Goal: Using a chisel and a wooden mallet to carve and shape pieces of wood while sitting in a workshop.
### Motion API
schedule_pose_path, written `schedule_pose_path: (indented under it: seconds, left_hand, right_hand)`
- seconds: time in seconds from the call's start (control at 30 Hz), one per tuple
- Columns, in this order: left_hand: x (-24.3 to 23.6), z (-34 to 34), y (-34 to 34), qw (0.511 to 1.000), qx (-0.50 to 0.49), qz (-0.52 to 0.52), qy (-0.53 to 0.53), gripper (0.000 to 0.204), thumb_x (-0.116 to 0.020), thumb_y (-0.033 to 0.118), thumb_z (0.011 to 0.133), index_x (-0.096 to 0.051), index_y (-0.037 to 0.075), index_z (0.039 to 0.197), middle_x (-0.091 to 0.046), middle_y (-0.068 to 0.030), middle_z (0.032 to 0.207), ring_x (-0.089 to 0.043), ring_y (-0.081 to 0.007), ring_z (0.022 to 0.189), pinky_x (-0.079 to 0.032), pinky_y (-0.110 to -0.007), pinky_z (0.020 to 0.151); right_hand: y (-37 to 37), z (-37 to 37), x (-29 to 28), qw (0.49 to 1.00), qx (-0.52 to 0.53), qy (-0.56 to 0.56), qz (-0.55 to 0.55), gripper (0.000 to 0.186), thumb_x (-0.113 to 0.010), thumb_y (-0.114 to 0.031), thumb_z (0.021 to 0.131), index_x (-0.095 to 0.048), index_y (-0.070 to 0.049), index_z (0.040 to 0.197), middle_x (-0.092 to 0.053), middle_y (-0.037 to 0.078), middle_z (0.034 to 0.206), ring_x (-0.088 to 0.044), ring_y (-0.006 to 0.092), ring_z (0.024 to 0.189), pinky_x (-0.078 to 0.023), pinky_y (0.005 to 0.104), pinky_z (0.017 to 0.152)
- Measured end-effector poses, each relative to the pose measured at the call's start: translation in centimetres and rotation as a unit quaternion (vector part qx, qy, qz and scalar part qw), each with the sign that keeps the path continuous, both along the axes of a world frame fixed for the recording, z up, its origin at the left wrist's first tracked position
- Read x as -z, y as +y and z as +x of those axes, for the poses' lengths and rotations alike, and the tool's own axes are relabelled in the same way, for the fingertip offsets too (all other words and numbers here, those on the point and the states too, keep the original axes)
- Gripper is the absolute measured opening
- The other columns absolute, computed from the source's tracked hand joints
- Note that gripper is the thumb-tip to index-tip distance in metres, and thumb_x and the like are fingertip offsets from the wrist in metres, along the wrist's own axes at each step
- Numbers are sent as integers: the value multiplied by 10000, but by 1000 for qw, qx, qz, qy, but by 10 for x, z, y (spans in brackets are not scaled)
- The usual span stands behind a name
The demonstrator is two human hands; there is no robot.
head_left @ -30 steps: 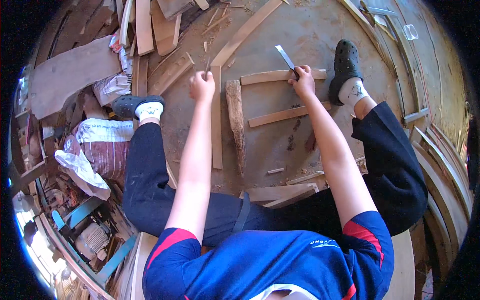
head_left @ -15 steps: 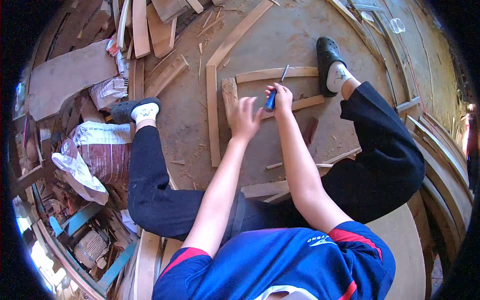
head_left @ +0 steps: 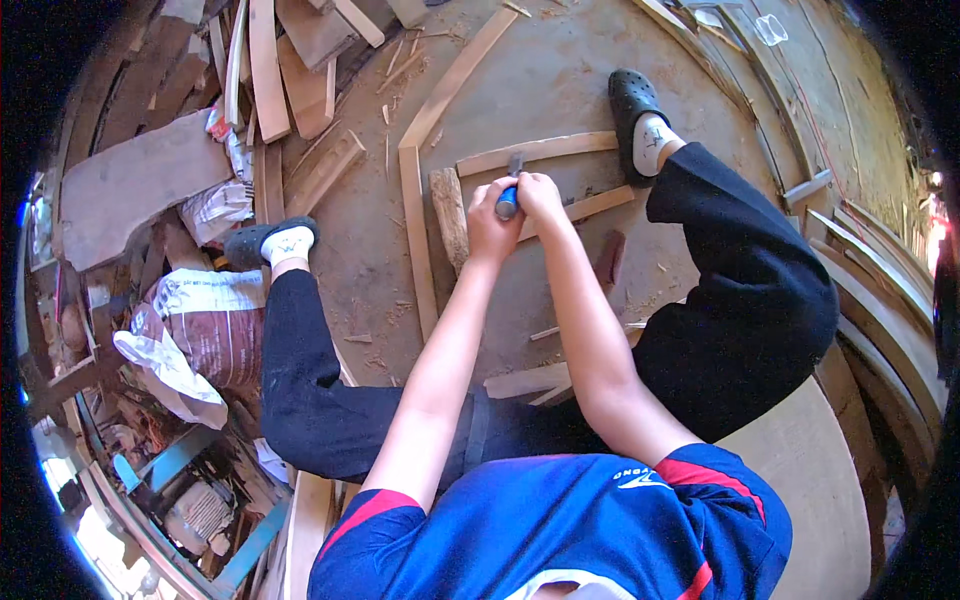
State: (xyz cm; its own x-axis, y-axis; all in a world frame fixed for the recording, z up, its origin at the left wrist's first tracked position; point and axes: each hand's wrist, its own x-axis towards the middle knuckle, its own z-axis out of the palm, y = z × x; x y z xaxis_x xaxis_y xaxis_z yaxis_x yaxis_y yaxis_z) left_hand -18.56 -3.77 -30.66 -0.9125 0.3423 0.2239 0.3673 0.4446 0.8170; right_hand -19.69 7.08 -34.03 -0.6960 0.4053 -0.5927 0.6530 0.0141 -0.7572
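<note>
A chisel with a blue handle (head_left: 507,204) points away from me, its flat grey blade (head_left: 516,163) reaching beyond my fingers. My left hand (head_left: 488,222) wraps around the handle from the left. From the other side my right hand (head_left: 541,197) closes on the same tool, partly covering it. Just beyond the blade lies a slightly curved wooden piece (head_left: 545,149), one end against my right shoe (head_left: 634,115). A rough-edged wooden block (head_left: 449,215) is left of my hands. Another wooden slat (head_left: 595,204) runs out from behind my right wrist.
A long angled wooden strip (head_left: 413,225) lies farther left on the floor, and a dark reddish offcut (head_left: 610,258) lies right. Boards (head_left: 268,80) are piled at the far left, near a brown and white sack (head_left: 210,320). Curved timbers (head_left: 885,335) line the right side.
My left hand has moved from beside the chisel onto its handle. The tool has shifted left and now points more straight ahead, held by both hands.
</note>
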Motion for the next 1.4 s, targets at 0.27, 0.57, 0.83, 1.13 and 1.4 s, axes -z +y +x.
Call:
schedule_pose_path:
  seconds: [0.27,0.57,0.83,1.13,1.4]
  left_hand:
    - [-4,-1,3,998,-50,-38,0,181,-701,207,748,-675,103,894,-659,-147,831,-630,-312,814,-503,-395,758]
    - [-4,-13,21,992,-120,-22,-40,184,-702,232,732,-715,109,868,-693,-152,848,-673,-307,812,-528,-384,738]
    - [-4,-13,16,987,-154,-32,-41,187,-704,234,735,-712,97,863,-700,-128,832,-682,-288,806,-530,-363,739]
    - [-1,-31,17,984,-175,3,-43,170,-699,200,775,-688,61,873,-691,-98,780,-679,-211,733,-521,-322,689]
    - [4,-50,12,982,-160,17,-101,160,-677,175,822,-662,23,871,-672,-77,738,-679,-160,626,-522,-262,583]
  right_hand:
    - [13,-57,-248,911,-82,334,228,389,-544,-321,848,-628,50,932,-638,265,939,-598,411,945,-471,450,859]
    - [94,-61,-356,782,-153,362,484,407,-553,-370,833,-649,22,878,-659,198,745,-672,326,763,-522,421,720]
    - [218,-13,-167,814,-181,-324,447,454,-574,-391,863,-591,-163,1256,-582,1,1275,-586,226,1130,-466,458,934]
    - [273,-38,-133,681,-447,-103,571,216,-554,-172,806,-700,-29,873,-687,181,899,-674,313,868,-533,409,775]
    - [335,-70,-122,777,-173,-27,605,231,-515,-148,810,-702,-27,874,-672,201,967,-656,343,926,-527,431,805]
